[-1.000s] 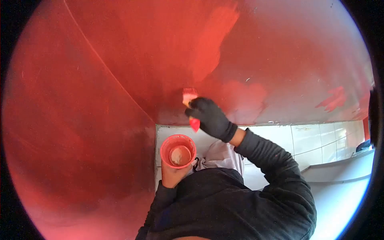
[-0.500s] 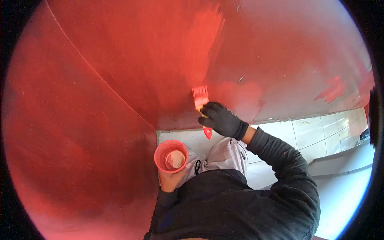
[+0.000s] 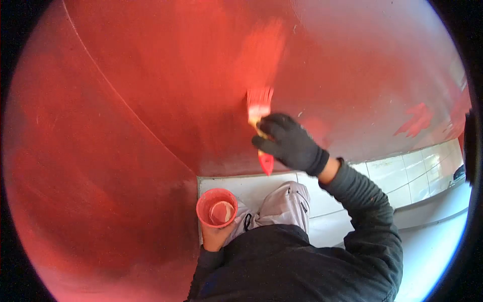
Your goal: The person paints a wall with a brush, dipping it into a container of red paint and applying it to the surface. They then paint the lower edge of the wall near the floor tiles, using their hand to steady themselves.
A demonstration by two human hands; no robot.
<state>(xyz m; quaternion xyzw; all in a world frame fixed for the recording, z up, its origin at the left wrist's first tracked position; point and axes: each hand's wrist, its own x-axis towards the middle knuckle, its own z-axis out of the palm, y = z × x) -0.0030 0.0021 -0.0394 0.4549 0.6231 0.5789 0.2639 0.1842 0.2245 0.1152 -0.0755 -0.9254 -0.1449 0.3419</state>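
Head view is showing two hands at work before a red wall (image 3: pixel 342 65). The left hand (image 3: pixel 215 238), bare, is gripping a red cup (image 3: pixel 203 207) low on its near side, with most of its fingers hiding behind or beneath it. The cup is sitting near the left edge of the white floor (image 3: pixel 236 184), as seen from above, just beside the pale trousers (image 3: pixel 283 204). Its mouth is facing up toward the camera, so the inside is showing. Reddish paint (image 3: pixel 219 213) is coating the inner sides, and a round patch is lying at the bottom, pinkish red over much of it and turning pale toward the right. How deep the paint is lying, one cannot tell.

The right hand (image 3: pixel 293 145), in a black glove, is closing its fingers around the handle of a brush (image 3: pixel 259 111). The brush is pointing up and away from the body, its red handle end hanging below the glove. Its bristles, reddish with paint, are appearing to touch the wall, just below a brighter red streak (image 3: pixel 261 53). Brush and cup are staying well apart.
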